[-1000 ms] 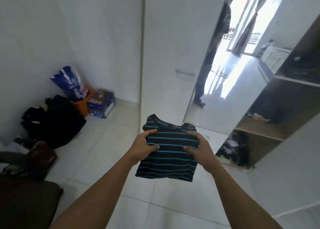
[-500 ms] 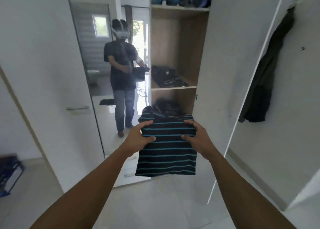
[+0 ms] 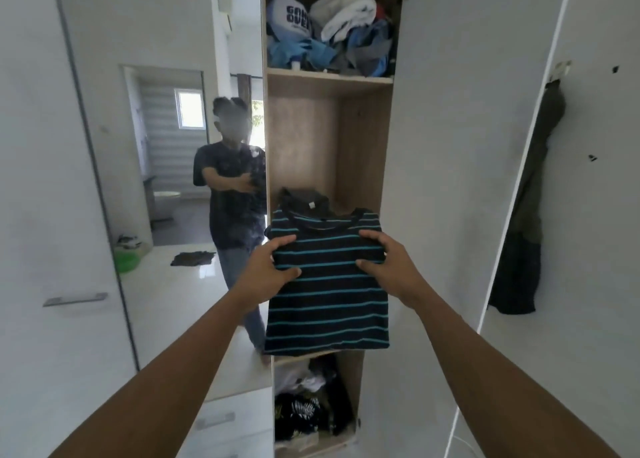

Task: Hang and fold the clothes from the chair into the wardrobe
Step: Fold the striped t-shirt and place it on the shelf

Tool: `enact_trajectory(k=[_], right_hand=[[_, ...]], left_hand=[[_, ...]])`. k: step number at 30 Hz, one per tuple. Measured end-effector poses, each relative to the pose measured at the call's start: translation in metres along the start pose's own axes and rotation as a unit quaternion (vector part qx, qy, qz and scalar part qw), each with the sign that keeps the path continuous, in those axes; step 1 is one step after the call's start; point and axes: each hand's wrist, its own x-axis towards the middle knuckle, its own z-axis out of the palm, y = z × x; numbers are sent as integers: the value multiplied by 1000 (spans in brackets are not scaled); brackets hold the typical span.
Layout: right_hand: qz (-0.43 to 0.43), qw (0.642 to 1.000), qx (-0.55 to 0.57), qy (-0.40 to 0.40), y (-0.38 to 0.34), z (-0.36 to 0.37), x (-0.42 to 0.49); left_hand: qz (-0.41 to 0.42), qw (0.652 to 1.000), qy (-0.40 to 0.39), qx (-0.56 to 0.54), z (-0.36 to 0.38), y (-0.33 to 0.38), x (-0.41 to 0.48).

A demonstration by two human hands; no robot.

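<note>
The tall white wardrobe with a bare wood-grain interior stands open straight ahead, its plain white door swung out to the right. To its left, a full-length mirror panel reflects the person in a dark shirt and jeans. A long dark olive garment hangs from a hook on the white surface at far right. The folded black T-shirt with thin teal stripes is held in the air in front of the wardrobe's middle compartment, collar up and lower half hanging free. A heap of crumpled blue, white and grey clothes fills the top shelf, and a mixed pile of dark and white clothes sits in the bottom compartment. A folded dark garment lies on the middle shelf just behind the striped collar. The left hand has its grip clamped on the shirt's left edge. The right hand clamps the right edge, with thumb and forefinger showing on the front.
</note>
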Motion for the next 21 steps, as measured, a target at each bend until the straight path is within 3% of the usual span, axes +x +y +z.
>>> enact_trajectory(k=[9,16,21], right_hand=[[35,998,-20,-50,100,29,183],[39,998,-31,-41,145,34,289],[67,993,-19,-91,176,36,366]], left_hand=[[-19,999,-12,-49,14,-105,176],[-35,998,-18,-55,26,-140,280],[-61,997,-9,-54,37,-164,346]])
